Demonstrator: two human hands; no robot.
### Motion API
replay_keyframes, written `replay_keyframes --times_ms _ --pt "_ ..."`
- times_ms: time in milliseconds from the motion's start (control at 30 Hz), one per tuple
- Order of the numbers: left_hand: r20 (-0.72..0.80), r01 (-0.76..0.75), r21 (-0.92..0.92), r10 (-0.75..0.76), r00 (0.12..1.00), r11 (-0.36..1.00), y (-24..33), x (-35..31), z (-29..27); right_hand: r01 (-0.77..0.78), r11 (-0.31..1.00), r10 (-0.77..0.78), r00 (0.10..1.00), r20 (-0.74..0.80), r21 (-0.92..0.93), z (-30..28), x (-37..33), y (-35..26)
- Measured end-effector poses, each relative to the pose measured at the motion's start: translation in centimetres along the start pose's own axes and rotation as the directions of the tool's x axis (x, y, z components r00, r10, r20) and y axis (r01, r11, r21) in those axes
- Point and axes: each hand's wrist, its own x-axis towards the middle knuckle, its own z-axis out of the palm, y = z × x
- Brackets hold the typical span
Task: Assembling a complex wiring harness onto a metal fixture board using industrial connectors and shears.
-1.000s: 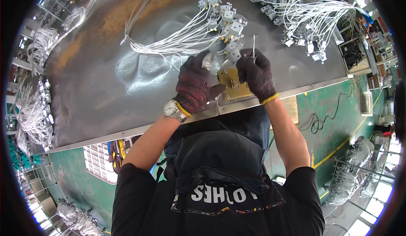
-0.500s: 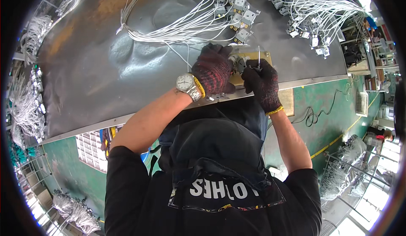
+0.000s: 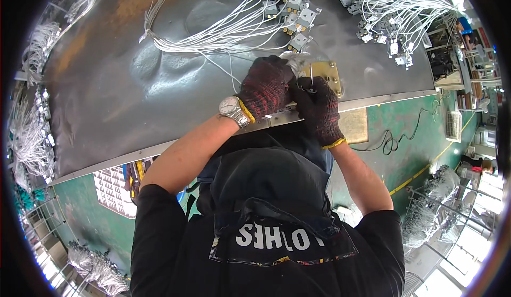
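My left hand [image 3: 265, 86], in a dark red and black knit glove with a yellow cuff, is closed near the table's front edge. What its fingers hold is hidden from above. My right hand [image 3: 322, 111], gloved alike, is closed with its fingertips against those of the left. A thin pale rod [image 3: 311, 75] stands up from between the right thumb and fingers. Just beyond the right hand lies a brass-coloured plate [image 3: 328, 73] with small screws on it. Under the hands, metal strips [image 3: 285, 118] show at the table edge.
A bundle of white wires [image 3: 194, 46] with grey switch-like blocks [image 3: 294, 0] lies across the dark metal table [image 3: 112, 105]. Another wire bundle [image 3: 415, 4] is at the far right. A white crate [image 3: 113, 190] stands below left; a black cable [image 3: 391, 144] lies on the green floor.
Both hands have shifted, the right one leftward with the rod, baring more of the brass plate. The grey block seen between the hands before is now hidden.
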Motion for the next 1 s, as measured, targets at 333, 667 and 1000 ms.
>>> replay_keyframes --times_ms 333,667,1000 --pt "0.143 0.012 0.07 -0.021 0.99 0.997 1.2 1.4 -0.6 0.138 0.99 -0.134 0.981 0.137 -0.016 -7.2 -0.6 -0.3" --pt "0.226 0.01 0.211 -0.059 0.972 0.977 1.3 2.0 0.7 0.373 0.792 -0.319 0.928 0.194 -0.484 -6.6 -1.6 -3.5" --pt "0.214 0.039 0.165 -0.075 0.974 0.986 1.6 2.6 0.6 0.409 0.691 -0.384 0.906 0.176 -0.596 -5.5 -1.0 -4.3"
